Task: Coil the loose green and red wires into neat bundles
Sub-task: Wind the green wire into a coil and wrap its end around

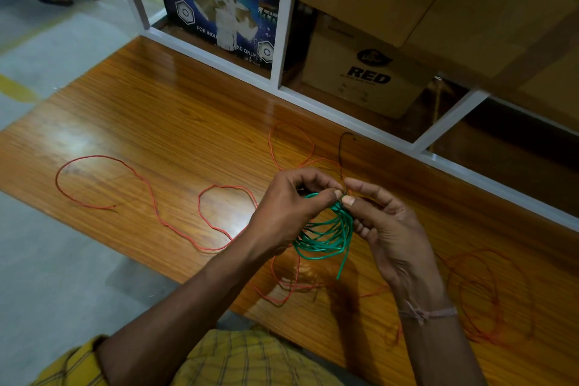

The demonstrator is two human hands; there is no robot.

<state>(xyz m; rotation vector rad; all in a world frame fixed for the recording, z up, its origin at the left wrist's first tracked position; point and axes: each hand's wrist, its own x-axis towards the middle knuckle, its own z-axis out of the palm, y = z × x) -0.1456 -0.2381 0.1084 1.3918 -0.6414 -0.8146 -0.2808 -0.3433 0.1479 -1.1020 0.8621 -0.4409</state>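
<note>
Green wire (pixel 326 235) hangs coiled above the counter (pixel 156 122), pinched at its twelve o'clock by our left hand (pixel 291 207) and right hand (pixel 385 222). Red wire (pixel 216 219) lies loose at nine o'clock. We advise wrapping the tail tightly round the loops.

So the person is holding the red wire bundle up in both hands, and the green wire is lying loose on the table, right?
Colours are swapped. The head view shows both the left hand and right hand pinching the coiled green wire, while the red wire lies loose on the table.
</note>
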